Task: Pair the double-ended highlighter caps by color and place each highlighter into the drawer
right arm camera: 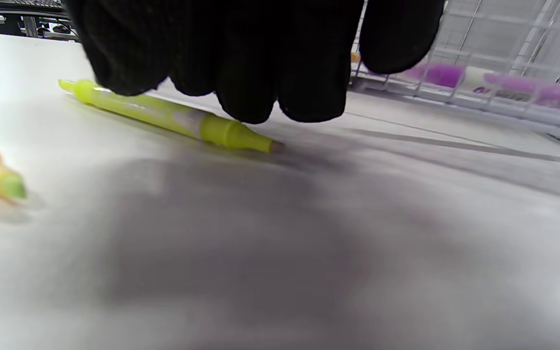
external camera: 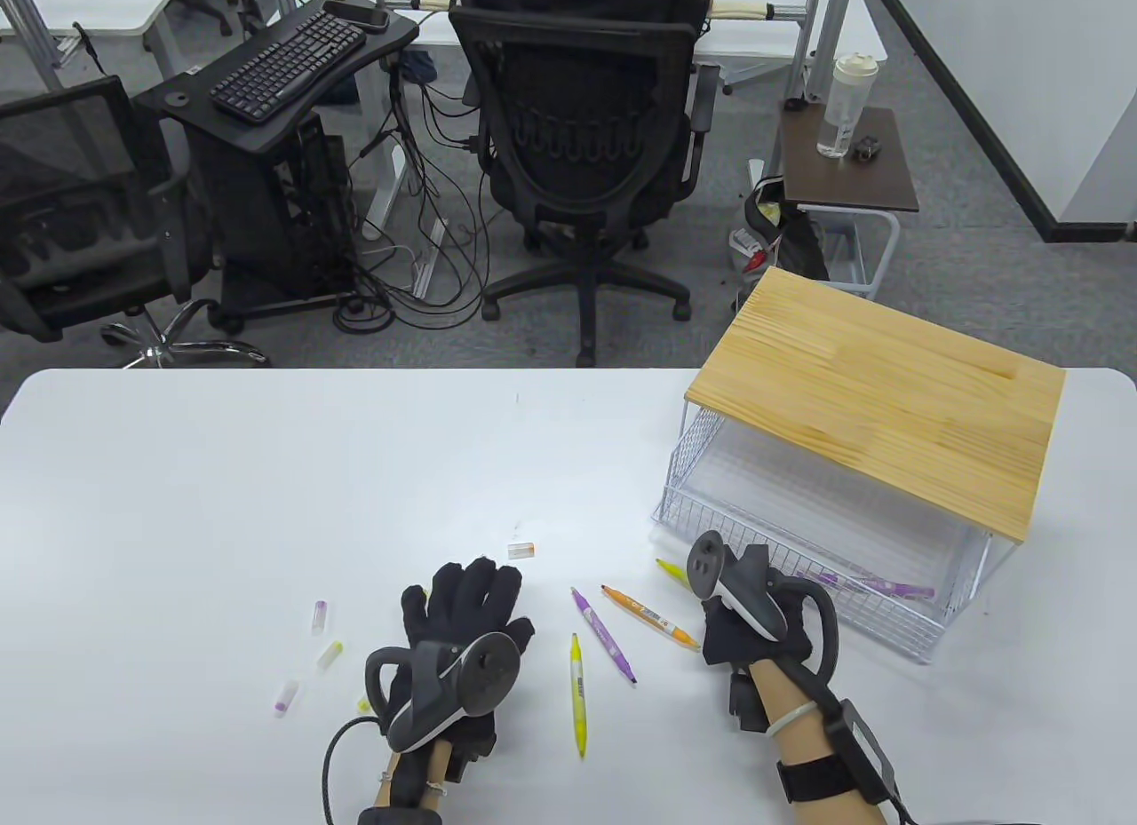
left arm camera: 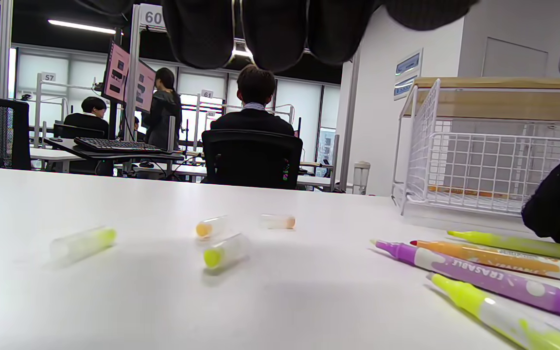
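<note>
My left hand lies with straight, spread fingers low over the table and holds nothing. Ahead of its fingers lie two yellow caps and two orange caps. My right hand hangs over a yellow-green highlighter; its fingertips are at the barrel but have no clear grip on it. A purple highlighter, an orange one and a yellow one lie uncapped between the hands. The wire drawer stands pulled out with a purple highlighter inside.
Two purple caps and a yellow cap lie left of my left hand, and an orange cap lies beyond it. A wooden top covers the drawer frame. An office chair stands behind the table.
</note>
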Demonstrator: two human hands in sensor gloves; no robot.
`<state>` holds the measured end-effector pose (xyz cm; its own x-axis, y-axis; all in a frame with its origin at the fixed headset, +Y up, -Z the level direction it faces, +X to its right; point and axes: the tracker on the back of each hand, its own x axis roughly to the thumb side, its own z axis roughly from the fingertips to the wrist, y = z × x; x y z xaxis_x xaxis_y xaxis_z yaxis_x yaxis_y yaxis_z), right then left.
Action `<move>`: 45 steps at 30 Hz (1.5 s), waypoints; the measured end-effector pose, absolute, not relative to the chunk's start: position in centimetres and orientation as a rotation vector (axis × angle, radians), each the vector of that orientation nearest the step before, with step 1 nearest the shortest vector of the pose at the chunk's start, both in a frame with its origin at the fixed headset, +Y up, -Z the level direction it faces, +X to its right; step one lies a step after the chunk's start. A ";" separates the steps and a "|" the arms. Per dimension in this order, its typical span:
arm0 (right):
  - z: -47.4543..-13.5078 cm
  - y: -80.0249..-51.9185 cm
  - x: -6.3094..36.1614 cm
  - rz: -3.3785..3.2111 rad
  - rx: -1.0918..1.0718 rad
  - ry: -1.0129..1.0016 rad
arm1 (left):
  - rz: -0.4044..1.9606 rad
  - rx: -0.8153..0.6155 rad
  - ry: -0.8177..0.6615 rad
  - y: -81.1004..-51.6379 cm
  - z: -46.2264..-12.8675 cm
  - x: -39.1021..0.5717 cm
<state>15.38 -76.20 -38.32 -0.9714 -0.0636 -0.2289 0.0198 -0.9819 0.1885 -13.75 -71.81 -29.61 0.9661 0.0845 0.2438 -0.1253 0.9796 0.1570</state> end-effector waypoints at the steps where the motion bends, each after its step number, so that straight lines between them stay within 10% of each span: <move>1: -38.4 -76.4 15.3 -3.054 0.369 -0.289 | 0.104 0.171 -0.244 -71.8 -29.6 -13.6; 45: -38.2 -76.0 15.3 -3.108 0.395 -0.091 | 0.153 0.165 -0.006 -68.5 -29.6 -21.3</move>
<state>15.32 -75.95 -38.19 -0.9682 -0.0150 -0.2497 0.0003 -0.9983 0.0587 -21.32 -68.50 -29.59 0.9883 0.1517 0.0185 -0.1527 0.9747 0.1634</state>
